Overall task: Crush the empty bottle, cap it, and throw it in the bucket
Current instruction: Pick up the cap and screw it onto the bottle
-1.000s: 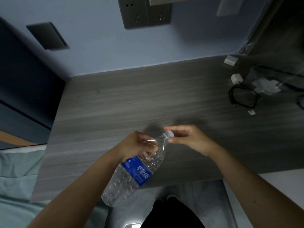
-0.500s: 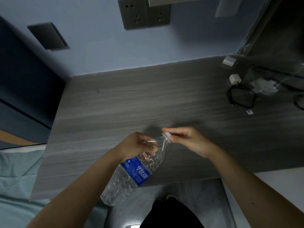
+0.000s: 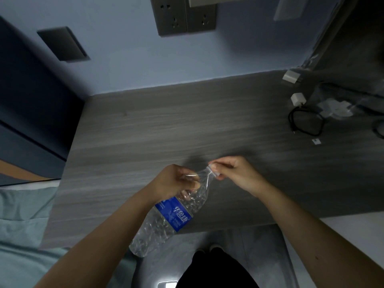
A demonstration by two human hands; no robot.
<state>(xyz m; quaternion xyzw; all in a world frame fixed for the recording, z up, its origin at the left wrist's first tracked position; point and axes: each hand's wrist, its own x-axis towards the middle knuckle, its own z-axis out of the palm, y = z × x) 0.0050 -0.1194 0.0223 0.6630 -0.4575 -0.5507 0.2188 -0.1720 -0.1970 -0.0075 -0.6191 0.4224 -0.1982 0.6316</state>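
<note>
**Gripping a clear water bottle at the neck, with the cap pinched at its mouth**

Held in the air above the near edge of a grey wood-grain desk (image 3: 166, 129), the clear plastic water bottle (image 3: 166, 223) lies tilted, its base low toward the person and its mouth raised toward the upper right. Its wall is transparent and ribbed, glinting with many small highlights, and no liquid can be made out inside it. A blue label (image 3: 176, 215) with white characters wraps the middle of the body. The left hand (image 3: 174, 181) is closed around the shoulder of the bottle, just below the neck, the fingers curled over the plastic. The right hand (image 3: 234, 173) pinches the small white cap (image 3: 213, 169) between thumb and fingertips at the bottle's mouth; whether the cap is seated on the thread cannot be told.

At the far right of the desk lie a coiled black cable (image 3: 305, 123) and two white charger plugs (image 3: 298, 99), well apart from the hands. Two wall sockets (image 3: 182, 17) sit on the blue wall behind.
</note>
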